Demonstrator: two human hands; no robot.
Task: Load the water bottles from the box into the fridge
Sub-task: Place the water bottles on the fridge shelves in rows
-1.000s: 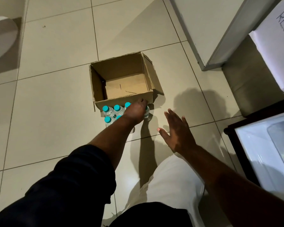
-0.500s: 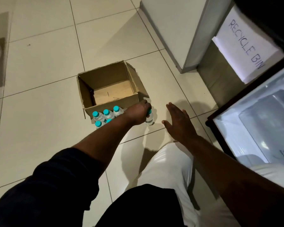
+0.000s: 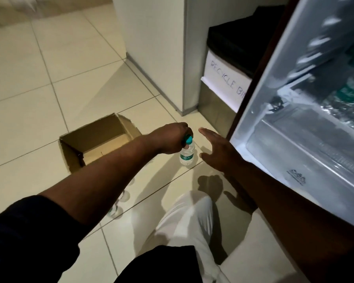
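Bottle count in clear sight: one water bottle [image 3: 186, 154] with a teal cap, hanging upright from my left hand [image 3: 172, 139], whose fingers are closed around its neck above the tiled floor [image 3: 49, 111]. One cardboard box [image 3: 98, 139] lies open behind my forearm, its visible interior bare. One fridge [image 3: 307, 119] stands open at right, blurred bottles on its upper shelf. My right hand [image 3: 219, 154] hovers flat, fingers spread and empty, just beside the bottle.
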